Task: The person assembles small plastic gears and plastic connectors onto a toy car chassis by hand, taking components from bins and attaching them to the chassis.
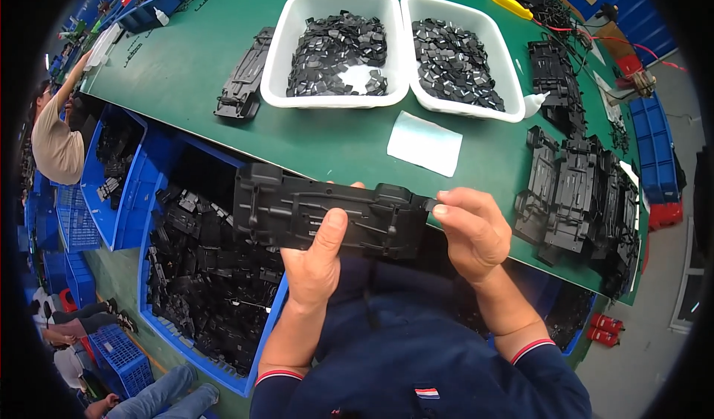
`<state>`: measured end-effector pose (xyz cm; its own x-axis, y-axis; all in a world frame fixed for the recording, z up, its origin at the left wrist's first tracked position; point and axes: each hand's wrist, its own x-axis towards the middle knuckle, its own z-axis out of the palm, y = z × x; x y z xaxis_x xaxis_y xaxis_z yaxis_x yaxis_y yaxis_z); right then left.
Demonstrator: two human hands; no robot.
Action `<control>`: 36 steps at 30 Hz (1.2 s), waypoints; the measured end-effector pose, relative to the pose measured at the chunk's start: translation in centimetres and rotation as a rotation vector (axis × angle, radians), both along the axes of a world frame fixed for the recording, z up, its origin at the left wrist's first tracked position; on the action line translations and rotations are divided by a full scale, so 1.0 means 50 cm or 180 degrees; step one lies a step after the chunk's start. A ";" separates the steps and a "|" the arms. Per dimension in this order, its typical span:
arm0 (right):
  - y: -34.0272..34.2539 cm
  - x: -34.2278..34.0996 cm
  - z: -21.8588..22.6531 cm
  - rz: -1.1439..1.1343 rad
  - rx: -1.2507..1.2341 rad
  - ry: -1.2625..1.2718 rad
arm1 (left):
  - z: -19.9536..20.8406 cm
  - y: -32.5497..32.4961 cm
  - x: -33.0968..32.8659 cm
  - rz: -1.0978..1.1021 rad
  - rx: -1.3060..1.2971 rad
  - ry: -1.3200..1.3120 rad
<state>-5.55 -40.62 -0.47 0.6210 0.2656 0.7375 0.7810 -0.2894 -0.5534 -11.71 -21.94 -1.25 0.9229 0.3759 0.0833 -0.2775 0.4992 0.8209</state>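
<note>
A black moulded plastic chassis (286, 207) lies across my left hand (314, 266), raised just in front of the table's near edge. My left thumb presses on its upper face while the other fingers pass underneath. At the chassis's right end, my right hand (476, 233) pinches a small black piece (429, 205) between thumb and fingertips, against or very near the corner. Beyond stand a white tub (335, 101) and a second white tub (465, 109), both holding many small dark flat pieces. A white sheet (425, 144) rests on the green table (297, 132) before them.
More black chassis (576, 192) stand grouped at the right, and another chassis (245, 77) lies left of the tubs. A white squeeze bottle (534, 104) is beside the right tub. Below left, a large blue crate (245, 382) holds black parts. Another person (59, 140) reaches over the far left.
</note>
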 end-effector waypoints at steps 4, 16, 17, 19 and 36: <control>-0.011 0.002 0.000 0.0215 -0.0340 -0.0365 | 0.016 0.014 -0.002 -0.0084 0.0024 0.0075; -0.025 -0.018 0.018 0.0311 -0.0657 -0.0193 | 0.059 0.016 -0.012 -0.0379 0.0439 0.0192; -0.025 -0.019 0.020 0.0320 -0.0665 -0.0169 | 0.060 0.015 -0.013 -0.0377 0.0463 0.0133; -0.029 -0.021 0.022 0.0320 -0.0706 -0.0179 | 0.062 0.013 -0.014 -0.0374 0.0484 0.0077; -0.028 -0.017 0.030 0.0437 -0.0940 -0.0362 | 0.073 0.016 -0.028 -0.0467 0.0650 0.0134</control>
